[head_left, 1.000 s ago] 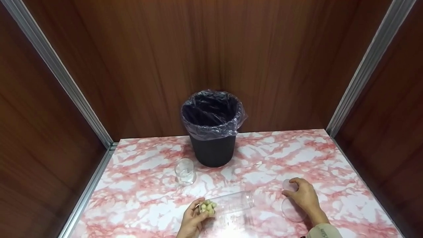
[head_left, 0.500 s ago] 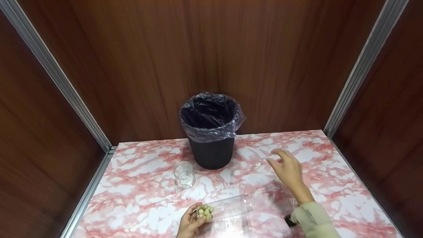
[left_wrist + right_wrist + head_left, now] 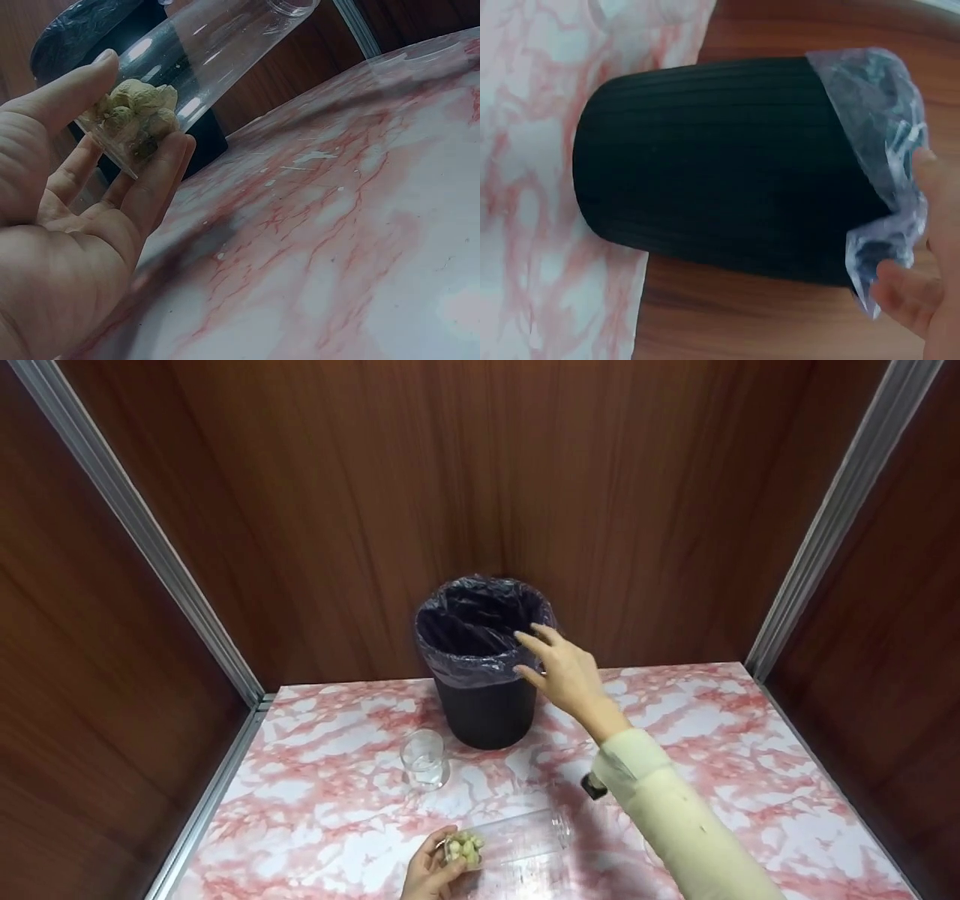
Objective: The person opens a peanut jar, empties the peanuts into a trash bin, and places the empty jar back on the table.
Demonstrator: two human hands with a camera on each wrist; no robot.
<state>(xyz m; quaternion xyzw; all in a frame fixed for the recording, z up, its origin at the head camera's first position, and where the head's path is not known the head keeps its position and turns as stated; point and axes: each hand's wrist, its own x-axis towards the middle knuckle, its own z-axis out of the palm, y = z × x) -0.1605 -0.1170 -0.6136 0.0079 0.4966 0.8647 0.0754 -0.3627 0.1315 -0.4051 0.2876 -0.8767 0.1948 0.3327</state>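
Observation:
My left hand (image 3: 435, 866) grips the base of a clear plastic jar (image 3: 525, 840), thumb on one side and fingers on the other. The jar tilts, its threaded mouth pointing right in the head view. Pale yellow-green dried pieces (image 3: 139, 109) are gathered at its base. My right hand (image 3: 559, 664) reaches over the front right rim of a black trash bin (image 3: 487, 716), fingers spread apart. A thin purple-tinted bag (image 3: 885, 135) lines the bin and folds over its rim. In the right wrist view, the fingertips are right at the bag's edge, nothing visible between them.
A clear glass (image 3: 424, 757) stands on the pink-marbled table (image 3: 337, 810), left of the bin. A round clear lid (image 3: 427, 54) lies farther along the table in the left wrist view. Wooden panels (image 3: 480, 472) surround the table at back and sides.
My right hand has moved left and away from the body, from a small translucent disc near the lid to the bin's rim, and its fingers have spread. The left hand keeps the jar nearly still.

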